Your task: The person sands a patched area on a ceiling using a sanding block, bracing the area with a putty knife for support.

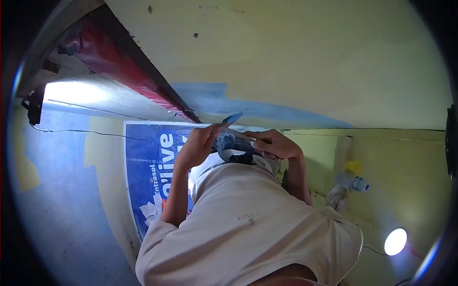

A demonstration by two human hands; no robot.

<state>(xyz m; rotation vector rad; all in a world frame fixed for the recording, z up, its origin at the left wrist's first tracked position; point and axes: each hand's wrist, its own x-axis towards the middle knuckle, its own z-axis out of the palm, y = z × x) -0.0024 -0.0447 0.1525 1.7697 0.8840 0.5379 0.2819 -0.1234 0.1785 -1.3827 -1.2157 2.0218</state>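
Observation:
My left hand (199, 144) is closed in front of my body, and a flat, blue, blade-like piece (233, 118) sticks out past its fingers. Facing it, my right hand (277, 144) has its fingers bent in a pinch near the end of a thin pale strip that spans the gap between both hands. What exactly the right fingers grip is too small to make out. Just below the strip, a dark grey-blue crumpled bundle (233, 145) sits at my waist. My light beige shirt (238, 224) fills the lower middle.
A blue poster with white lettering (138, 167) hangs behind my left arm. A red-covered beam (109, 62) slants across the upper left. On the right are a plastic bottle (359, 184), a yellow object (353, 166) and a bright round lamp (395, 241). A yellow-and-blue painted surface (310, 62) spans the top.

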